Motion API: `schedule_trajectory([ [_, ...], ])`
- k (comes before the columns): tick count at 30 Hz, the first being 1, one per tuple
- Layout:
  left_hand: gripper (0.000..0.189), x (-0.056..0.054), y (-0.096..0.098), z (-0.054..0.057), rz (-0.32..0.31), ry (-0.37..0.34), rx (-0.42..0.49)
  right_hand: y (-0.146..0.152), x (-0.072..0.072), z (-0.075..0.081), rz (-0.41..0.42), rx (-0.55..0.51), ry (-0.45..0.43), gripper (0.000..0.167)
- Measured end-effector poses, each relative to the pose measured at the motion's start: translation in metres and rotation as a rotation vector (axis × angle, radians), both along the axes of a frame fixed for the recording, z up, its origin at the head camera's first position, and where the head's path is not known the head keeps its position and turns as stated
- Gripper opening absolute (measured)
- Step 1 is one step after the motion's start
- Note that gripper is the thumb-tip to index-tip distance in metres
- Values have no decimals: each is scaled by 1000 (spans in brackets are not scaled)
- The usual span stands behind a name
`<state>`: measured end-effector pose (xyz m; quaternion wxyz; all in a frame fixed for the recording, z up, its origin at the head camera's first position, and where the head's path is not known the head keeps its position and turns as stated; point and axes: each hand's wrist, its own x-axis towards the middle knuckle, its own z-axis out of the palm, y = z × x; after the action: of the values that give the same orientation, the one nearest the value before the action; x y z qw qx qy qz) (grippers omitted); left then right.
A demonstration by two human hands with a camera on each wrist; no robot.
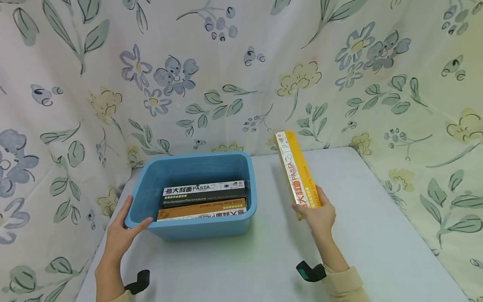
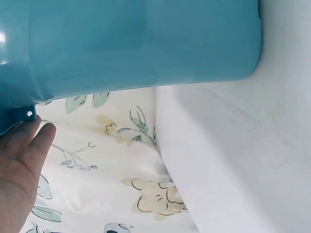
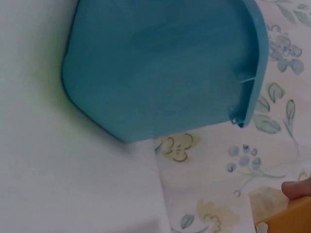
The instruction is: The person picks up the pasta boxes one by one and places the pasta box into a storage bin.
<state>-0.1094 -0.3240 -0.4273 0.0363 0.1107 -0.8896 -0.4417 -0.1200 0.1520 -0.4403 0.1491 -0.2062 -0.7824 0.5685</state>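
My right hand (image 1: 319, 213) grips the lower end of a yellow and white pasta box (image 1: 296, 172), tilted above the table to the right of a blue plastic bin (image 1: 205, 231). An orange-yellow corner of that box (image 3: 291, 218) and a fingertip show in the right wrist view. At the bin's front left corner, my left hand (image 1: 121, 230) touches the rim, thumb and forefinger spread and the fingers fairly straight. Inside the bin lie a black and white pasta box (image 1: 203, 194) and, in front of it, an orange-brown and white one (image 1: 201, 208).
A white table (image 1: 279, 256) carries the bin. Floral cloth (image 1: 226, 84) hangs behind the table and along both sides. Dark wrist mounts (image 1: 311, 272) sit by both wrists.
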Motion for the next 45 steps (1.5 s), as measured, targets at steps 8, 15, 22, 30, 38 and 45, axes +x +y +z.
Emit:
schedule_trajectory([
  [8,100,0,1,1,2,-1,-7,9,3,36,99,-32,-3,92],
  [15,101,0,2,2,0,-10,-11,6,7,59,254,-64,-36,94],
  [22,101,-1,1,3,-3,-14,-20,-11,12,67,373,-84,-32,92],
  [30,101,0,2,3,-7,-11,-9,-35,14,71,493,-69,-14,91],
  [38,99,1,0,2,-27,15,-16,-53,10,75,619,30,31,91],
  [45,100,1,1,1,-11,-3,-11,-52,-9,84,817,111,31,87],
])
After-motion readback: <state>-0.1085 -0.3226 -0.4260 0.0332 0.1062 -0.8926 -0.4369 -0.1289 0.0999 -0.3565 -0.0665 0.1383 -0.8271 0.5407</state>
